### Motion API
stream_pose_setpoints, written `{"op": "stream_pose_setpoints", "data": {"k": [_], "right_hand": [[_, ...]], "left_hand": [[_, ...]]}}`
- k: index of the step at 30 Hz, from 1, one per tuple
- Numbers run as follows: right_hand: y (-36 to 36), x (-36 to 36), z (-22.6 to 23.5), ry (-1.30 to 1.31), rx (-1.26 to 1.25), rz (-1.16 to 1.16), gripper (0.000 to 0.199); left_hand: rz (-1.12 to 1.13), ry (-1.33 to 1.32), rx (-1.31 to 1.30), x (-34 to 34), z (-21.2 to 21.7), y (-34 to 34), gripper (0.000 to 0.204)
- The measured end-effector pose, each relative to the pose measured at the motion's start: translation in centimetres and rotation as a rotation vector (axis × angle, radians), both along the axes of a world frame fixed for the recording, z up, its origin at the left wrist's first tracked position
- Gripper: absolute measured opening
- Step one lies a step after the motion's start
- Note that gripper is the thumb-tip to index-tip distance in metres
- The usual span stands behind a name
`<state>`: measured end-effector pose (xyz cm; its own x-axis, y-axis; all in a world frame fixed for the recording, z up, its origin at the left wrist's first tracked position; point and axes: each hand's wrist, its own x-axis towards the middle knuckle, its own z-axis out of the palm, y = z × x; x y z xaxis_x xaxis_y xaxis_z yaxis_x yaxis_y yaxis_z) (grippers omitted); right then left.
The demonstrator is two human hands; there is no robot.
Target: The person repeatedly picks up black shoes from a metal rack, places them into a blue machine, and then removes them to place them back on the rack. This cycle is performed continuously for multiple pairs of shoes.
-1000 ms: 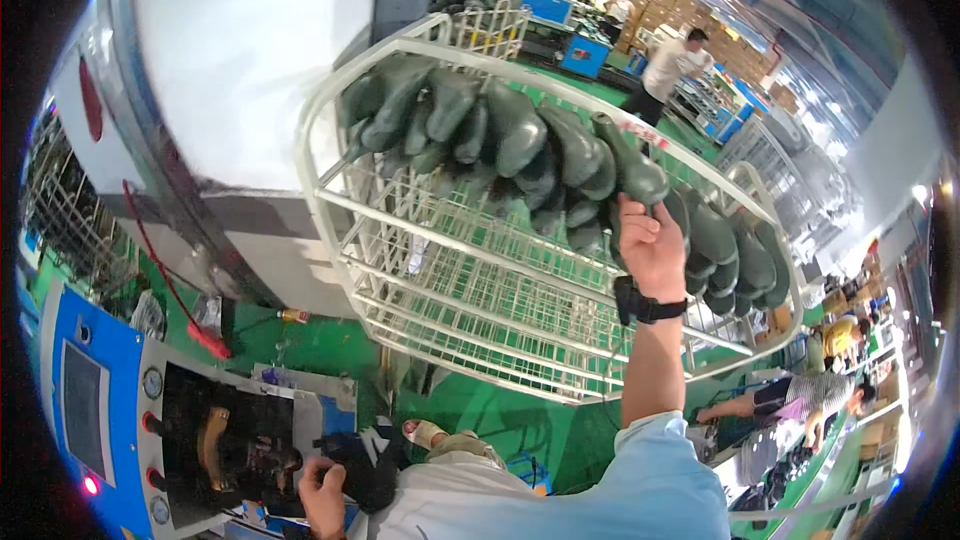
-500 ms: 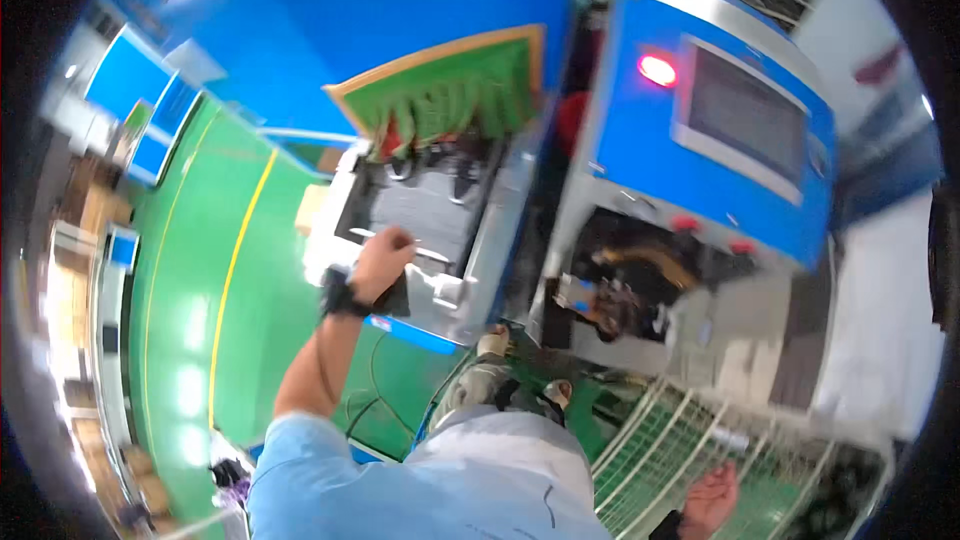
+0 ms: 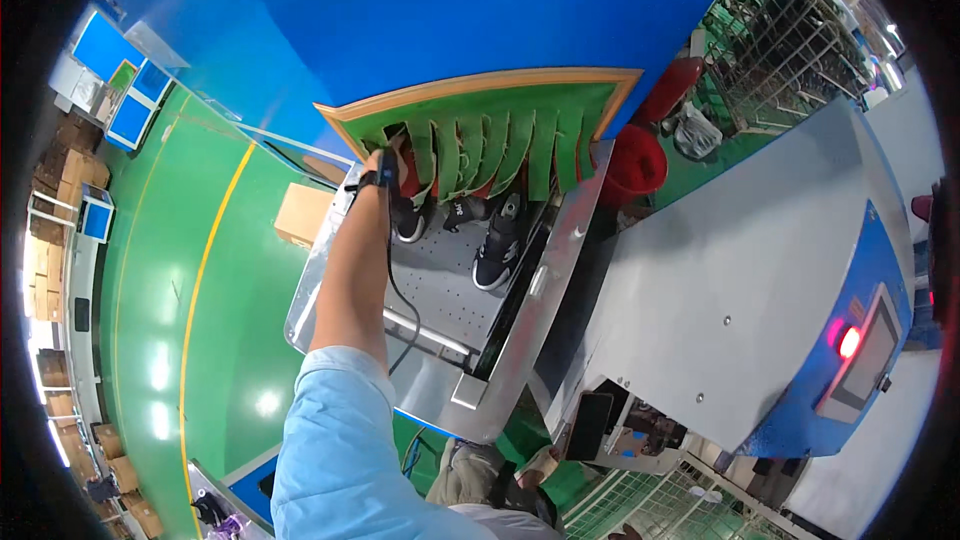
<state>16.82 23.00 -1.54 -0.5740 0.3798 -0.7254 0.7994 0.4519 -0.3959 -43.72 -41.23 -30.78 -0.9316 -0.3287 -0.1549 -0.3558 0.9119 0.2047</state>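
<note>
My left hand [image 3: 378, 162] reaches into the left end of a green strip curtain [image 3: 480, 145] that hangs over a machine opening. A black band is on its wrist, and a dark cable runs down along the forearm. The fingers are mostly hidden by the curtain, so what they hold, if anything, does not show. Just below the hand lies a black shoe [image 3: 408, 221] with a white sole. A second black shoe [image 3: 495, 252] stands farther right on the perforated grey conveyor bed [image 3: 440, 285], partly under the strips. My right hand is out of view.
The metal frame [image 3: 555, 270] of the bed borders the opening. On the right stands a grey and blue machine [image 3: 720, 270] with a lit red lamp [image 3: 849, 342]. A red bucket [image 3: 637, 162] and a cardboard box [image 3: 303, 213] flank the bed. Wire racks [image 3: 790, 40] stand behind.
My left hand has moved forward from over the near part of the bed to the curtain. The view has turned, and the right hand has gone out of sight.
</note>
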Motion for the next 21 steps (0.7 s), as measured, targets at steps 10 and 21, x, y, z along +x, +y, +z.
{"op": "stream_pose_setpoints", "data": {"k": [10,21], "right_hand": [[-1.3,-2.0,-2.0,0.17,0.052,0.346,0.048],[-5.3,-10.2,-4.7,0.422,-0.385,0.195,0.063]], "left_hand": [[0.053,-0.178,0.048,0.9,0.3,1.0,0.064],[-0.293,0.151,0.333,26.0,21.3,13.2,0.031]]}}
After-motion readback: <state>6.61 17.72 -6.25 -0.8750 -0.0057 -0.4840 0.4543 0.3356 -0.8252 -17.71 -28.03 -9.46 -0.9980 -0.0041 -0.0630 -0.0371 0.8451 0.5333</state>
